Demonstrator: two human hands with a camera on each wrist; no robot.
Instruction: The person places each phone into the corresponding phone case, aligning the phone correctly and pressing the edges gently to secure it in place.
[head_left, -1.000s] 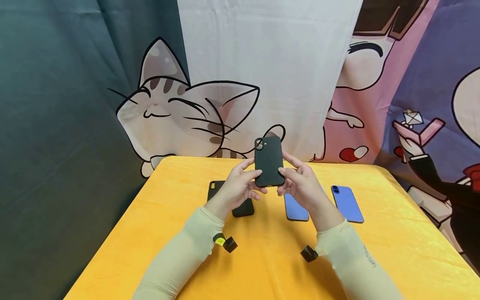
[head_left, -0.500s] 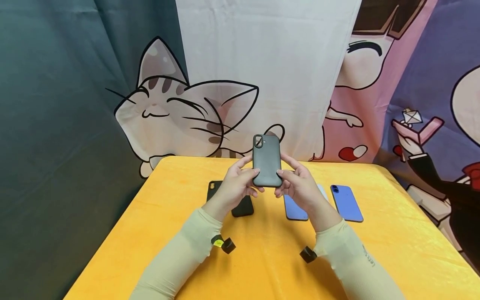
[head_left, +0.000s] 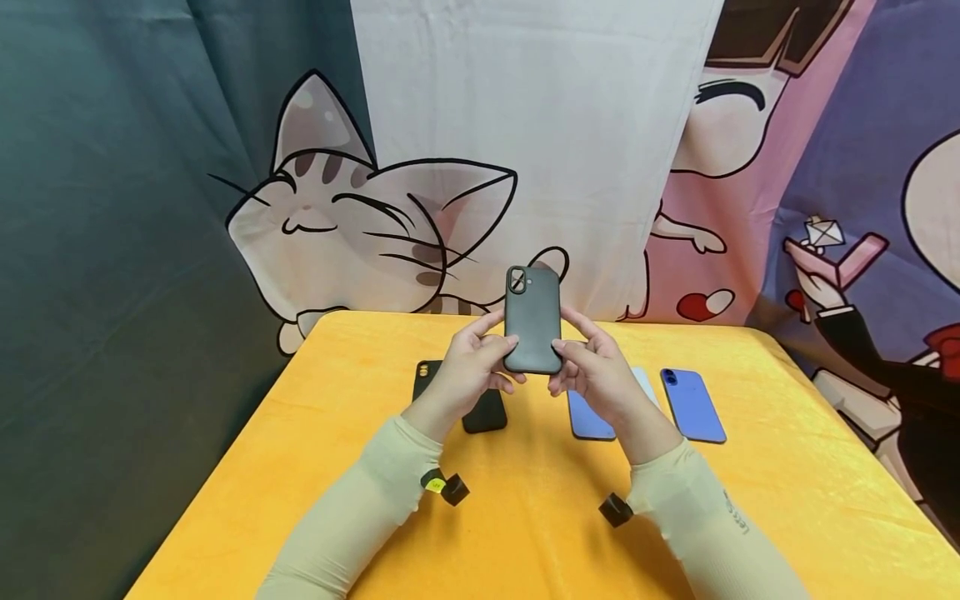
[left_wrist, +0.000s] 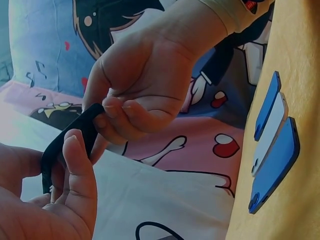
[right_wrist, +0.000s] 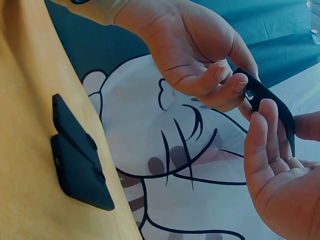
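Observation:
Between both hands, upright above the table, is a black phone case (head_left: 533,321); the backdrop shows through its camera cutout. My left hand (head_left: 467,367) pinches its left edge, thumb on the back face and fingers behind. At the opposite edge my right hand (head_left: 600,365) grips it likewise. In the right wrist view the case (right_wrist: 272,102) appears edge-on. Two more black phone cases (right_wrist: 82,175) lie on the table, overlapping, partly behind my left hand in the head view. A blue phone (head_left: 591,417) and a pale phone (left_wrist: 271,132) lie partly behind my right hand.
Another blue phone (head_left: 693,406) lies farther right on the yellow tablecloth (head_left: 532,508). Behind the table's back edge hangs a cartoon-printed cloth (head_left: 540,108). A small black camera (head_left: 454,490) sits at the left wrist, another camera (head_left: 616,510) at the right.
The held case has tilted so its back face looks greyer and shinier. Both hands have shifted slightly left with it, keeping their hold. The phones and cases on the table stay put.

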